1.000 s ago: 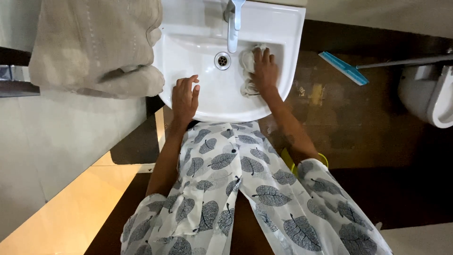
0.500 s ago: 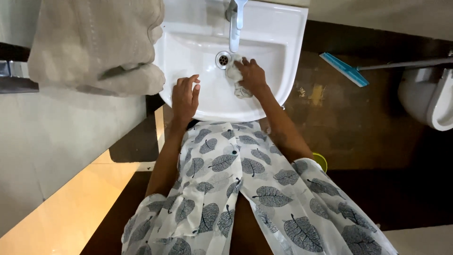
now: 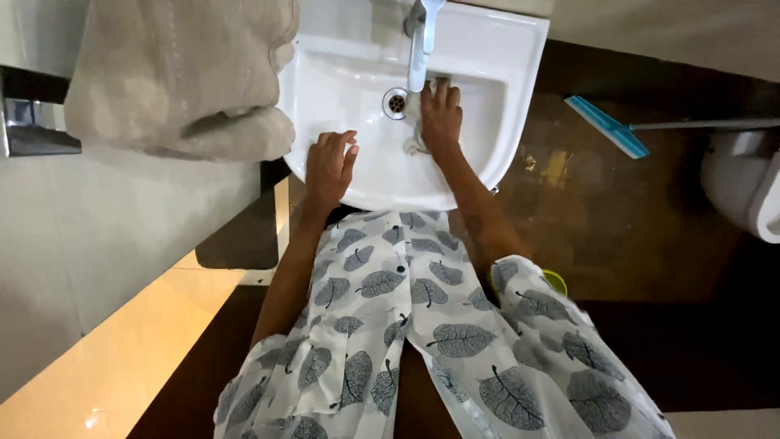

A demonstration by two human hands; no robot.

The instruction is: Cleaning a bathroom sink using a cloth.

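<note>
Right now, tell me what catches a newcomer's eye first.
The white sink at top centre, where the right hand presses a pale cloth beside the drain, the left hand resting on the front rim. A beige towel hangs at upper left.

Cloth (image 3: 416,140) mostly hidden under right hand (image 3: 441,119); tap (image 3: 422,36) top and toilet (image 3: 751,183) cut off by frame edges

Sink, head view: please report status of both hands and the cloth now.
Left hand flat on sink rim, holding nothing. Right hand pressing white cloth in basin beside drain, under tap. Nothing blocking.
</note>
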